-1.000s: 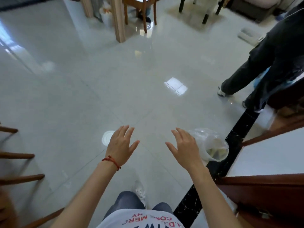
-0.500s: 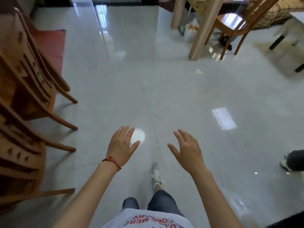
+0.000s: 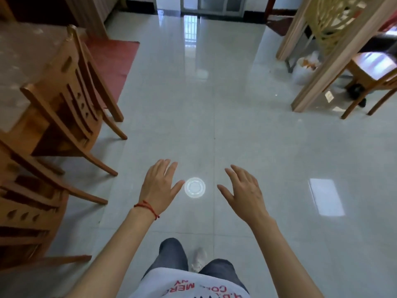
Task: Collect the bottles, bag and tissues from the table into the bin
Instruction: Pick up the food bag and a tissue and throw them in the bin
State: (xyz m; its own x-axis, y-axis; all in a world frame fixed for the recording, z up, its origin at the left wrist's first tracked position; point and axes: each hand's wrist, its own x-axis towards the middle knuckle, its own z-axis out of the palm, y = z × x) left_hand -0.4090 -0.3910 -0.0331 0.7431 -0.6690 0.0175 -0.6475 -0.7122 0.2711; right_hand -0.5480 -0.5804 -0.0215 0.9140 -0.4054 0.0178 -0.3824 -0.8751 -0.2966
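Observation:
My left hand (image 3: 160, 187) and my right hand (image 3: 243, 193) are both held out in front of me over the glossy tiled floor, fingers spread, holding nothing. A red string bracelet circles the left wrist. The table (image 3: 19, 59) with a pale marbled top shows at the upper left, partly cut off by the frame edge. No bottles, tissues or bin appear in this view. A white plastic bag (image 3: 306, 68) with something orange inside sits on the floor at the upper right, beside a wooden post.
Wooden chairs (image 3: 71, 100) stand along the left by the table. A red mat (image 3: 109, 61) lies behind them. A wooden post (image 3: 322, 67) and another chair (image 3: 371, 76) stand at the upper right. A round light reflection (image 3: 194, 187) shines on the open floor between my hands.
The view has swung left, away from the bin with its clear liner and the other person's legs, toward the table and chairs. Both hands stayed open and held out.

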